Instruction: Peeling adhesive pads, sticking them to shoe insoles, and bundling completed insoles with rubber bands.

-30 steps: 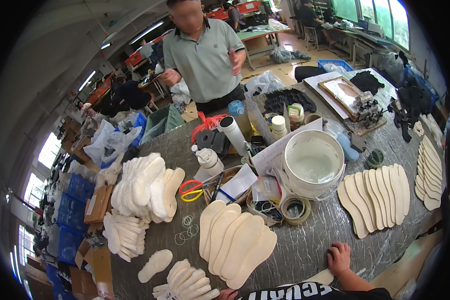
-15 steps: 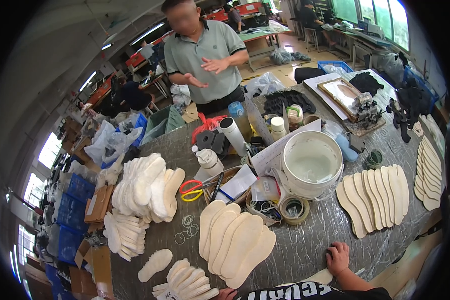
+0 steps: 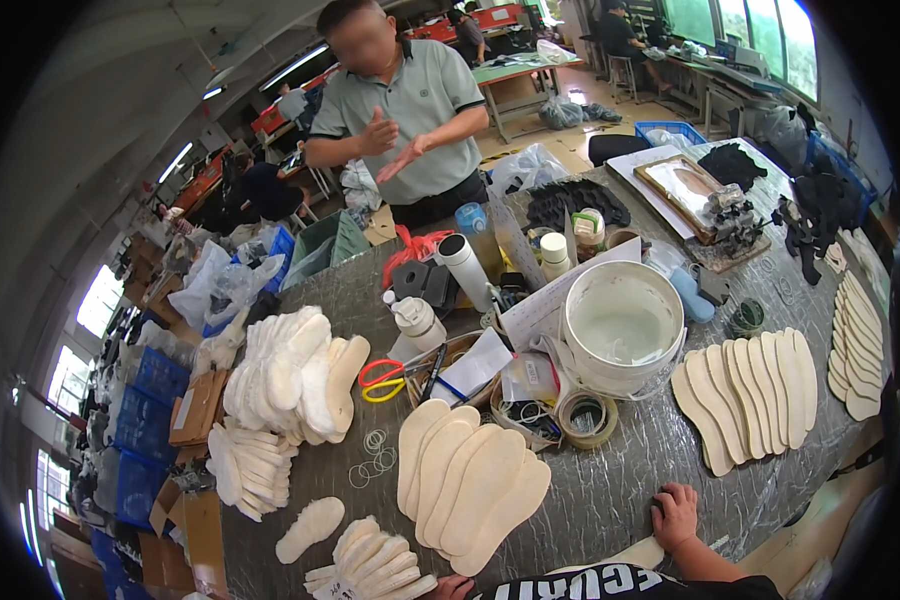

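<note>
White-lettered black shirt (image 3: 615, 585) | dark-marked insoles (image 3: 375, 562) | right fingers (image 3: 677, 492) on table (image 3: 610, 490)

In my head view I identify one garment at the near edge of the bench (image 3: 610, 500): a black top (image 3: 495, 593), marked with large white block lettering. The right sleeve (image 3: 745, 588) is black; the forearm (image 3: 705, 562) beyond it is bare. Right hand (image 3: 676, 517): bare. Left hand (image 3: 456, 588): bare, partly visible.
</note>
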Available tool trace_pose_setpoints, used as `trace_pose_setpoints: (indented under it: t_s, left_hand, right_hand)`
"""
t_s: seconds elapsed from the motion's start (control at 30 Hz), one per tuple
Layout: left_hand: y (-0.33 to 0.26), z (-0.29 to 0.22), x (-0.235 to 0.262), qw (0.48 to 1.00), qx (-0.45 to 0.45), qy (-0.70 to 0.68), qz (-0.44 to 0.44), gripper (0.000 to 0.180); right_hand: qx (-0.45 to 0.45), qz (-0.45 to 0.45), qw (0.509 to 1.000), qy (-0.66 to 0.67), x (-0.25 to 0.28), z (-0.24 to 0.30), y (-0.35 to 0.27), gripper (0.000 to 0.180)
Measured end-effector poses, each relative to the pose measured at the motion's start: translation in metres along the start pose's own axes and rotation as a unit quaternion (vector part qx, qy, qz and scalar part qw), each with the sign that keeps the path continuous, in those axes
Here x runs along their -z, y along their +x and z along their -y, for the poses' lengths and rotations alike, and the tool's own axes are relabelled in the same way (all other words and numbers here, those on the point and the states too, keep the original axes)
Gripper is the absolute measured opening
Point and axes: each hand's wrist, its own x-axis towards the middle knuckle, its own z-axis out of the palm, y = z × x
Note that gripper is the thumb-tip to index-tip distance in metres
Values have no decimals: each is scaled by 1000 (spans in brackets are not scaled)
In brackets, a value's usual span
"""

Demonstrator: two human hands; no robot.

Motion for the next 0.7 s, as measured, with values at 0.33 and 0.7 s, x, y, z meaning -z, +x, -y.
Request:
trace_pose_setpoints:
  t_s: [0.33, 0.7]
  left_hand:
    - [-5, 1, 1, 999, -2, 26, 24, 29]
    - [6, -11, 9, 998, -10, 65, 25, 36]
  right_hand:
    - [2, 1, 1000, 2, -3, 1, 0, 24]
    - [7, -10, 1000, 3, -3, 0, 0, 25]
